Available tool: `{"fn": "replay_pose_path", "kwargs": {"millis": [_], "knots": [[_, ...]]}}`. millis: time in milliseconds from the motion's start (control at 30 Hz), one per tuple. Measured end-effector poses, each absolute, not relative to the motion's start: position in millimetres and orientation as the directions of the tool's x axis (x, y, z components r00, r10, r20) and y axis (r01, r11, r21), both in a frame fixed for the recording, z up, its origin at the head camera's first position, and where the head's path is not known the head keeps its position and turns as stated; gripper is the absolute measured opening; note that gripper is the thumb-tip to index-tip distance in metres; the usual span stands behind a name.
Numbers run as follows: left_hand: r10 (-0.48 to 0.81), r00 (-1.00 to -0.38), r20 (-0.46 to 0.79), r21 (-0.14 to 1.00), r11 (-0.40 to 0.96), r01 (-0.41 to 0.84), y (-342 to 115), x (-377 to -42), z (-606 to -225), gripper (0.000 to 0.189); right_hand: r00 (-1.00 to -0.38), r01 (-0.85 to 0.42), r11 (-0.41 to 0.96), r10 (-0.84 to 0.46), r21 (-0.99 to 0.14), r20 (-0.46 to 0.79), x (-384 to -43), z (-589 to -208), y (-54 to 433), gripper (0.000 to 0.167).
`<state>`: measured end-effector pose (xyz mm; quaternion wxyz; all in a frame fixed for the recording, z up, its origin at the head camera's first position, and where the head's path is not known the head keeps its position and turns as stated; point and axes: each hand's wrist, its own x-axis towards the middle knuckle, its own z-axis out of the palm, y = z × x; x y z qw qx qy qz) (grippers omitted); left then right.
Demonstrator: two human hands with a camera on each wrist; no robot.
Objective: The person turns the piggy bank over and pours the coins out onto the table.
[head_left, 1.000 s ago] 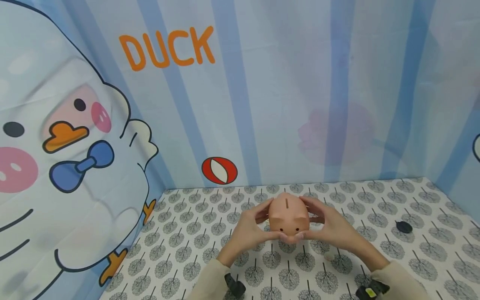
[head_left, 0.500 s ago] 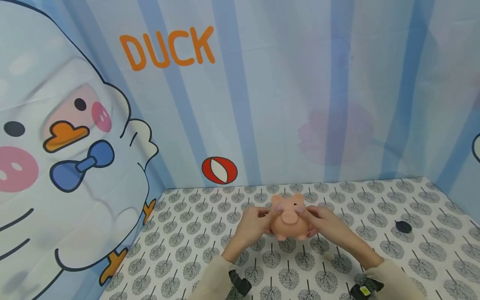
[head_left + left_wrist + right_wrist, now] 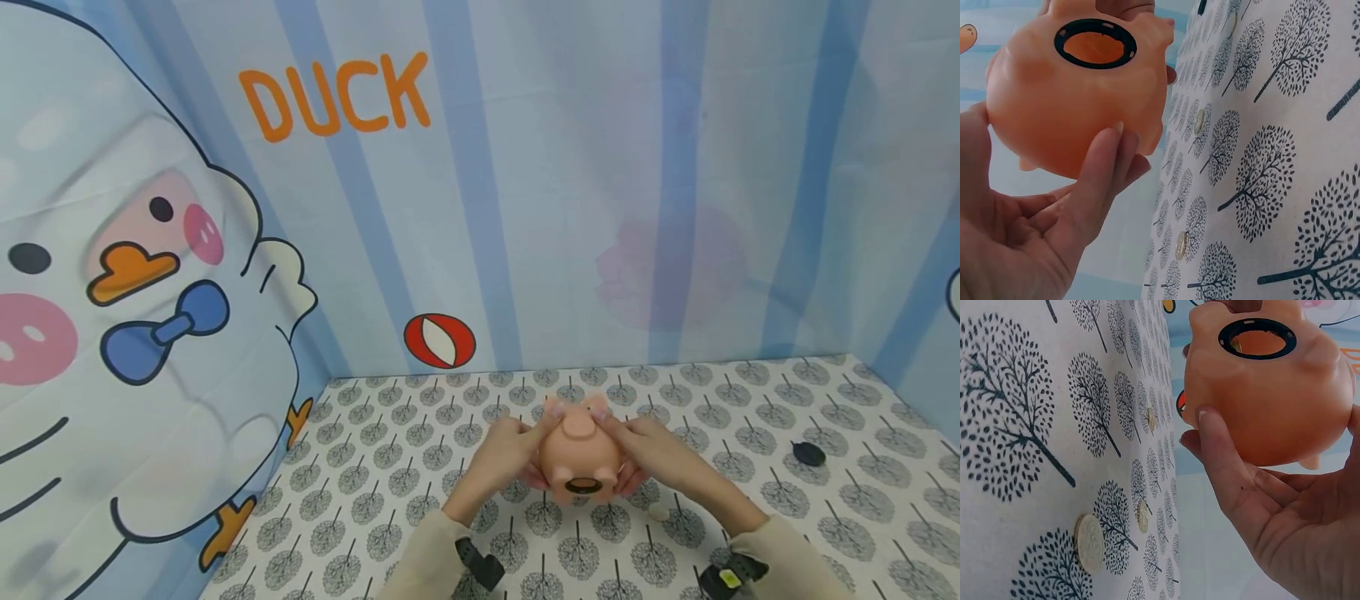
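Pale-blue striped backdrop (image 3: 570, 167) stood behind a surface (image 3: 352, 575) covered with tree-print cloth. From my remote station I logged one pink piggy bank (image 3: 579, 454) at centre, between the two hands, seemingly held clear of the cloth. Left hand (image 3: 513, 446) and right hand (image 3: 654, 450) gripped it from opposite flanks, fingers curled round the body, thumbs up beside the snout. Neither hand was nearer; both were in contact.

Key relation, as I judged it: the tilt of the belly. The bank's nose-to-tail axis ran crosswise to the line joining the hands, snout tipped upward, so the belly and its black-ringed opening (image 3: 1096, 47) faced the near side. Fingers lay to either side of that opening, not over it; I judged the path through it unobstructed. Right wrist view gave a small gold glint inside the rim, possibly a coin; could not confirm.

Also noted: coins (image 3: 1089, 544) lying apart on the cloth, and a small black disc (image 3: 808, 454) well beyond the right hand, plausibly the opening's plug.
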<state>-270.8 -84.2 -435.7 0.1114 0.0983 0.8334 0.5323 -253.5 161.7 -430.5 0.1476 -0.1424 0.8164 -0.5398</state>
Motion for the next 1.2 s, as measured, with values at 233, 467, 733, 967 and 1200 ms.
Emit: {"fn": "replay_pose_path", "kwargs": {"millis": [233,467,733,967,1200], "knots": [[0.295,-0.951,-0.094,0.905,0.424,0.042,-86.3,-270.4,-438.0,0.082,-0.904,-0.083,0.376,-0.418,-0.923,-0.089,-252.9,-429.8,161.9,0.071],[0.346,-0.937,-0.053,0.885,0.452,0.116,-92.9,-270.5,-437.7,0.074,-0.918,-0.127,0.434,-0.392,-0.892,-0.060,-251.9,-428.7,160.7,0.064],[0.393,-0.917,0.067,0.882,0.406,0.238,-100.0,-271.6,-435.0,0.076,-0.915,-0.280,0.419,-0.388,-0.864,0.109,-249.9,-428.8,166.5,0.081],[0.443,-0.890,0.112,0.910,0.313,0.271,-101.4,-267.6,-432.3,0.089,-0.874,-0.359,0.317,-0.444,-0.878,0.197,-252.4,-435.9,173.8,0.095],[0.458,-0.875,0.157,0.907,0.284,0.311,-101.5,-265.5,-435.3,0.097,-0.866,-0.420,0.350,-0.431,-0.837,0.254,-252.0,-440.5,173.8,0.103]]}}
